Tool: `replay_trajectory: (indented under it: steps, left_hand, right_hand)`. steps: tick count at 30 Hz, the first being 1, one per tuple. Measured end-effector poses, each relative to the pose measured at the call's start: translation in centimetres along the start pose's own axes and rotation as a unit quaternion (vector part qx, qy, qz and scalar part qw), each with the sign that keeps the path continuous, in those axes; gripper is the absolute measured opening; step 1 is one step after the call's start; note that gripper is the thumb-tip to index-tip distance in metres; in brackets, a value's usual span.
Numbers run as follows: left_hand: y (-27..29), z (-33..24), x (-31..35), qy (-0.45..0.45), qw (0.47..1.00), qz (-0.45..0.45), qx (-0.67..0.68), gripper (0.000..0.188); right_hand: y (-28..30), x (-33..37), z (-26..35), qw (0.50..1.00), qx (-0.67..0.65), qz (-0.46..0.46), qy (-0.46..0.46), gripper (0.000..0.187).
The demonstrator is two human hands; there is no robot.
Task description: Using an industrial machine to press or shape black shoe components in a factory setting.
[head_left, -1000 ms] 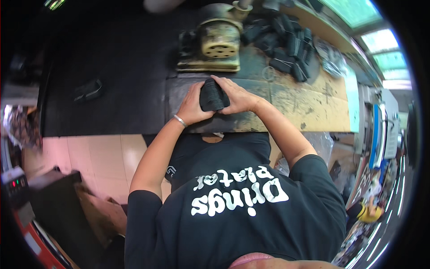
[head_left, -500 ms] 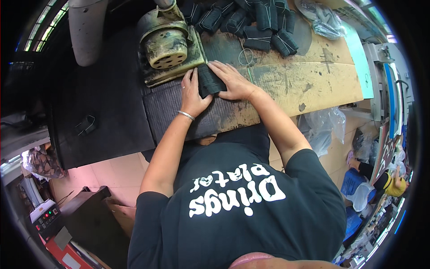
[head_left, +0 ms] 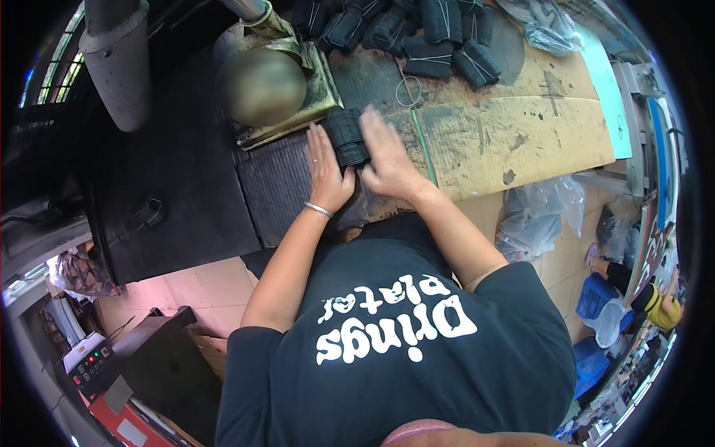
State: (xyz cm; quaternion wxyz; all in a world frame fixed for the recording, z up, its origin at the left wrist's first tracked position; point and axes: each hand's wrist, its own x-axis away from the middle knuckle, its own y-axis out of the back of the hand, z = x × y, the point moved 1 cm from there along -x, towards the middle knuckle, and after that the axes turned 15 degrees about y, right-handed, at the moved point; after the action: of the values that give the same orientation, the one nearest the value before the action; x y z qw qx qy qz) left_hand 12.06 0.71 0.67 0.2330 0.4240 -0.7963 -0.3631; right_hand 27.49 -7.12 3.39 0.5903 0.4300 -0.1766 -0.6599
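Note:
A stack of thin black pieces [head_left: 346,138] lies on the dark, ribbed cardboard, its layers lined up in a row toward me. Along its left side rests my left hand [head_left: 328,175], fingers stretched out and thumb by the near end. My right hand [head_left: 387,160] is flat and open at the stack's right side, slightly smeared by motion; whether it touches the pieces I cannot tell. Just beyond the right fingertips lies a thin pale band loop [head_left: 409,91]. Several similar black bundles [head_left: 428,58], bound with pale bands, are heaped at the far side.
A grimy cream machine base [head_left: 290,123] with a blurred round part stands just left of the stack. Farther left hangs a grey cylinder [head_left: 119,71]. A small dark bent piece [head_left: 151,214] lies on the black surface. Clear plastic bags [head_left: 540,216] hang by the table's right edge.
My right hand has come off its grip around the stack and flattened beside it. The stack shows more of its top and looks straighter. The whole view has shifted a little.

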Motion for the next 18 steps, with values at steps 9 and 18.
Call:
replay_trajectory:
  steps: [9,18]
  left_hand:
    - [-0.5,-0.1,-0.3,0.014,1.000,0.024,0.000,0.096]
    - [0.1,0.0,-1.4,-0.026,0.999,0.013,0.027,0.102]
  right_hand:
    - [-1.9,-0.8,-0.2,0.997,-0.063,0.043,-0.015,0.093]
    - [-1.5,-1.8,-1.0,0.995,-0.074,0.071,0.011,0.102]
